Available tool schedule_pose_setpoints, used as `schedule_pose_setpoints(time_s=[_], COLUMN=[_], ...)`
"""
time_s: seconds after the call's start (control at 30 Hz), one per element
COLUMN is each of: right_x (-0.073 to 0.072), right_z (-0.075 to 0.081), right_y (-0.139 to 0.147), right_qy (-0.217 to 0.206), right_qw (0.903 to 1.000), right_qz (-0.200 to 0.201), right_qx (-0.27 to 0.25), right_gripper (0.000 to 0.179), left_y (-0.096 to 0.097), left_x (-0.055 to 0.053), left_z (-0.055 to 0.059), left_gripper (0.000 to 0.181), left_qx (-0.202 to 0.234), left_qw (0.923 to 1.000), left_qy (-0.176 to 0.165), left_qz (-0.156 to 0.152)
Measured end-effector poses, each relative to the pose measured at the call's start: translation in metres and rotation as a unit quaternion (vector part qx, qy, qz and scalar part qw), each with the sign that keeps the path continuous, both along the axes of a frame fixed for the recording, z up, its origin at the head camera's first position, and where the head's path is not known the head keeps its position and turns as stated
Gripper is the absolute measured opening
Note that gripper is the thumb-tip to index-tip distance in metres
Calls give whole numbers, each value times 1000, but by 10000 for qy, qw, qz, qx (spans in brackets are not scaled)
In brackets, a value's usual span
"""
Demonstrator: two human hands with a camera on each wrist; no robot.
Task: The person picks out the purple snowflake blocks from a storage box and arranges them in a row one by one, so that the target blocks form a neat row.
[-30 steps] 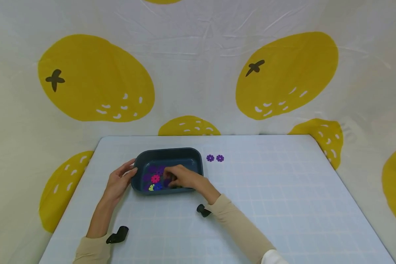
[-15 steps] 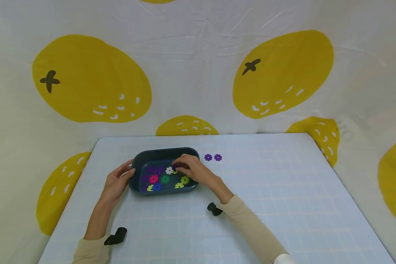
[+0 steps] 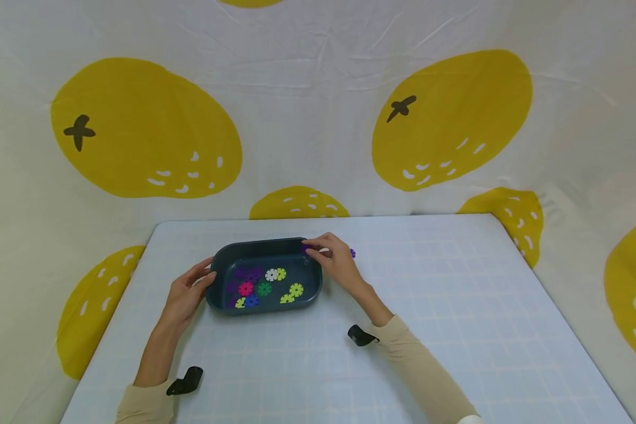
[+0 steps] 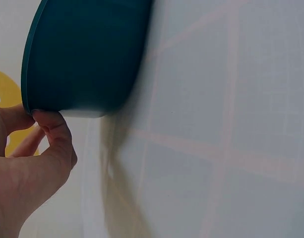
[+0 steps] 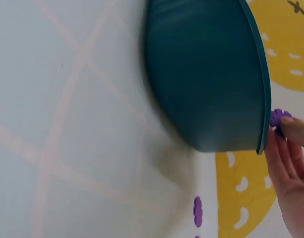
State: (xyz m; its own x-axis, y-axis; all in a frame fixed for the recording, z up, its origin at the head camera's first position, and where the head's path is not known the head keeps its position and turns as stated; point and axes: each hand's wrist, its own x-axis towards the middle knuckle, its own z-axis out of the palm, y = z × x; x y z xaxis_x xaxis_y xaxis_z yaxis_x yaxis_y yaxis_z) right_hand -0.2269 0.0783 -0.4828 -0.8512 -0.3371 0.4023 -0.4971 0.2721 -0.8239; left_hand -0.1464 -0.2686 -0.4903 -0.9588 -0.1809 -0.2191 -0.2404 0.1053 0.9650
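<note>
Left hand [image 3: 187,294] pinches left end rim of teal tray [image 3: 265,249]. Right hand [image 3: 340,264] pinches purple flower disc [image 5: 279,118] at tray's far right corner; exact height over rim hard to judge. Loose coloured discs [image 3: 246,288] in tray, between hands. Another purple disc [image 5: 198,212] on table, beside right hand.

The head view shows even, diffuse illumination of moderate brightness, with faint sheen along the creases of the backdrop [image 3: 307,129]. Soft, low-contrast shadows lie beside the sleeves [image 3: 424,365] on the table [image 3: 466,306]. The interior of the tray [image 3: 262,249] is dark; the purple discs [image 3: 254,274] merge with it and their outlines are indistinct. Both wrist views are dimmer. In each, a soft-edged shadow extends from the tray across the table; in the right wrist view, the tray wall carries a weak sheen
</note>
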Motion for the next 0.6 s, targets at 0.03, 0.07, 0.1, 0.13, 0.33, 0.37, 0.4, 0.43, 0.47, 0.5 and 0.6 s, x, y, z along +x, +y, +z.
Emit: schedule_pose_setpoints(time_s=[0.03, 0.07, 0.1, 0.13, 0.33, 0.37, 0.4, 0.43, 0.47, 0.5, 0.6], right_x=[-1, -1, -2, -3, -8, -8, -9, -9, -10, -10, -12], right_z=[-1, -2, -3, -5, -16, -18, -19, -21, -22, -23, -26], right_y=[3, 6, 9, 13, 34, 38, 41, 45, 48, 52, 61], right_qy=[-86, -189, -279, -356, -506, -504, -513, -534, -579, -645, -862], right_qw=[9998, 9993, 9986, 9976, 9923, 9916, 9908, 9900, 9890, 9879, 9836], right_qz=[-111, -221, -327, -429, -1019, -1093, -1149, -1189, -1236, -1281, -1409], right_qx=[-108, -216, -320, -403, -480, -482, -501, -537, -573, -597, -728], right_gripper=[24, 24, 24, 23, 23, 23, 23, 23, 23, 23, 24], left_y=[0, 0, 0, 0, 1, 1, 1, 0, 1, 1, 1], left_x=[1, 1, 1, 2, 3, 3, 3, 3, 3, 3, 3], left_z=[0, 0, 0, 1, 4, 5, 5, 5, 5, 5, 5], left_gripper=[60, 60, 60, 60, 59, 59, 59, 60, 60, 60, 61], left_qx=[13, 15, 25, 88, 357, 343, 341, 350, 343, 334, 323], left_qw=[10000, 10000, 10000, 10000, 9993, 9994, 9994, 9993, 9994, 9994, 9995], left_qy=[-1, -3, -19, -19, 14, 30, 31, 42, 46, 46, 27], left_qz=[7, 11, 22, 38, 104, 95, 99, 93, 74, 43, -11])
